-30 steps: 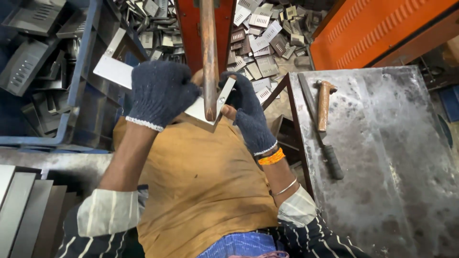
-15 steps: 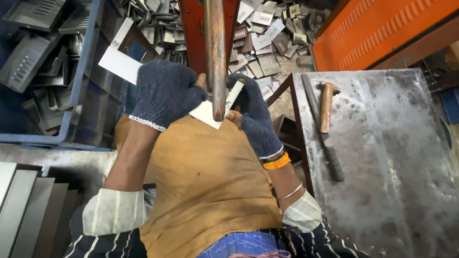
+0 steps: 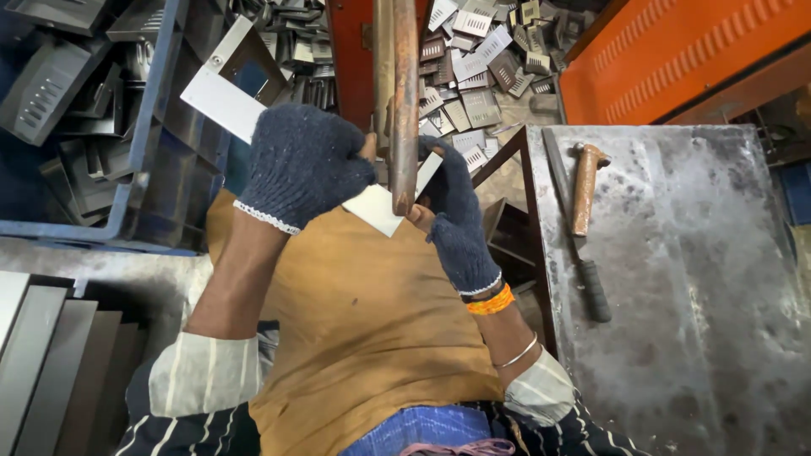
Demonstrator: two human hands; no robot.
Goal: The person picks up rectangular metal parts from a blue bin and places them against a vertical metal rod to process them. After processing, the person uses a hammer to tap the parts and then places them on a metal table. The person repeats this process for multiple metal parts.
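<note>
A scuffed grey metal worktop (image 3: 693, 279) carries a wooden-handled hammer (image 3: 585, 187) and a long dark tool with a black grip (image 3: 579, 236), lying side by side near its left edge.

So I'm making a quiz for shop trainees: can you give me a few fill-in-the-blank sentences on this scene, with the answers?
1. Both hands, the left hand and the right hand, wear dark blue knitted ____.
2. Together they hold a flat pale metal sheet against an upright rusty ____.
3. On the grey metal table lies a ____ with a wooden handle.
4. The right wrist carries an ____ band, above a thin metal bangle.

Missing words: gloves; bar; hammer; orange
</note>
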